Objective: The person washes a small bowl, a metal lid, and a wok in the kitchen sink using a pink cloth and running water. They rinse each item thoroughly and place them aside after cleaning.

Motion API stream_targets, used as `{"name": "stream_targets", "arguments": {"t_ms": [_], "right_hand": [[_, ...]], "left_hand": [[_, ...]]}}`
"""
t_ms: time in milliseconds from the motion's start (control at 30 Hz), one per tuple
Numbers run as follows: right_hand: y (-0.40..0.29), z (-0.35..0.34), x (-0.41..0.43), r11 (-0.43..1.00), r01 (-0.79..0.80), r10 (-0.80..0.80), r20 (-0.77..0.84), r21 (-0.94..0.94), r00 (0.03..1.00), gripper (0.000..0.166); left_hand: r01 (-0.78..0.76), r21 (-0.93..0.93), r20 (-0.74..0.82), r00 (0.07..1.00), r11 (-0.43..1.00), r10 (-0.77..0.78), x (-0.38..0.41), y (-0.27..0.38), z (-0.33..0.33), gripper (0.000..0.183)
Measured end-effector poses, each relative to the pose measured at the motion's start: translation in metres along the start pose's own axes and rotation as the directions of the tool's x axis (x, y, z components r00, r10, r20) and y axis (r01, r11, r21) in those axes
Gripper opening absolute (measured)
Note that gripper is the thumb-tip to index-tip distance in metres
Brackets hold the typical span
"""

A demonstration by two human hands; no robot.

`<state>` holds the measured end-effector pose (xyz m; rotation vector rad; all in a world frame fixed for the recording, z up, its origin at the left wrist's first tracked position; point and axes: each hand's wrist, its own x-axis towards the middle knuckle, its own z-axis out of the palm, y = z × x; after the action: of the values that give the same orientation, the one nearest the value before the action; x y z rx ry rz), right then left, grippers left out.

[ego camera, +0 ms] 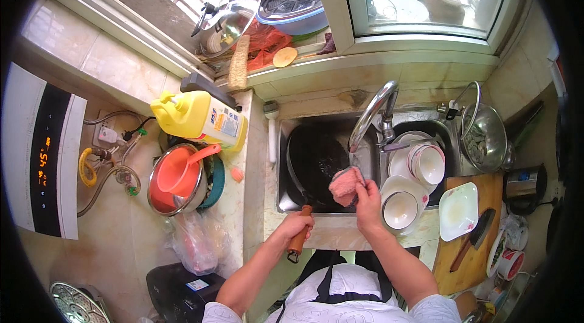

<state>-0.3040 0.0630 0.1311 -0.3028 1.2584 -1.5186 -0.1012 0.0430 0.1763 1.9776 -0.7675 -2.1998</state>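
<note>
My left hand [294, 226] is closed round the wooden handle [299, 237] of a dark wok [315, 154], which lies in the left basin of a steel sink [284, 140]. In my right hand [368, 200] is a pink cloth [345, 186], held over the wok's right side, just below the mouth of a chrome faucet [370, 113]. White bowls [430, 165] and plates [396, 158] are piled in the right basin, where a knife-like blade rests across them. Another bowl [400, 210] sits on a plate at that basin's front left corner.
On the right, a wooden cutting board [445, 254] carries a square white dish [458, 211] and a cleaver [474, 236]. A steel bowl [488, 140] stands behind it. To the left are a yellow jug [196, 117] and a red dipper [180, 172] in a metal basin.
</note>
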Motion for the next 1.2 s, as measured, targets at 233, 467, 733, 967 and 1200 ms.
{"name": "stream_targets", "arguments": {"t_ms": [233,467,733,967,1200], "right_hand": [[0.001,-0.011,0.0,0.997,-0.054,0.054,-0.012,-0.048,0.998,0.019],[0.0,-0.02,0.004,0.991,-0.13,0.13,0.032,-0.018,0.991,0.016],[-0.009,-0.01,0.005,0.99,-0.131,0.133,0.032,-0.057,0.991,0.018],[0.031,-0.007,0.038,0.944,-0.19,0.181,-0.059,-0.269,0.982,0.018],[0.074,0.016,0.071,0.861,-0.189,0.169,-0.084,-0.473,0.982,0.023]], "left_hand": [[-0.128,0.221,-0.312,0.93,0.967,0.194,-0.024,-0.036,0.006,0.029],[-0.176,0.015,-0.1,0.979,0.984,0.177,-0.001,-0.057,-0.017,0.042],[-0.1,-0.159,0.247,0.959,0.982,0.137,0.061,-0.092,-0.053,0.042],[-0.117,0.642,-0.042,0.981,0.758,0.188,0.081,-0.069,-0.085,0.026],[0.085,0.882,-0.396,0.668,0.464,0.63,0.067,-0.07,-0.096,0.04]]}}
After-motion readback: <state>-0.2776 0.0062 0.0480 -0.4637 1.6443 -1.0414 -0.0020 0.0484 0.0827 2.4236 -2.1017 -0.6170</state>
